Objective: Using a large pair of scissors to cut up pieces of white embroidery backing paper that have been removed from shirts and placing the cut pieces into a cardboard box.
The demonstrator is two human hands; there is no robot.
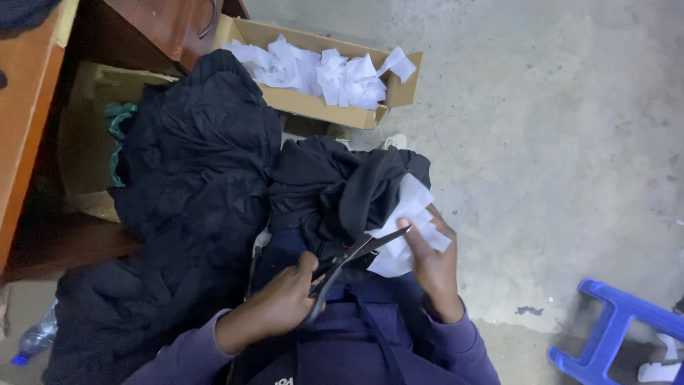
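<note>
My left hand (281, 303) grips dark-handled scissors (356, 253), whose blades are parted around the edge of a white fabric piece (412, 207). My right hand (436, 265) holds that white piece from below and on its right side. The white piece is attached to a black garment (335, 185) bunched on my lap. Both my sleeves are purple.
A big heap of black clothes (192, 185) lies to my left. A cardboard box (313, 105) full of white fabric scraps stands ahead on the concrete floor. A wooden desk (21, 121) is at far left, a blue plastic stool (613, 324) at lower right, a plastic bottle (34, 341) at lower left.
</note>
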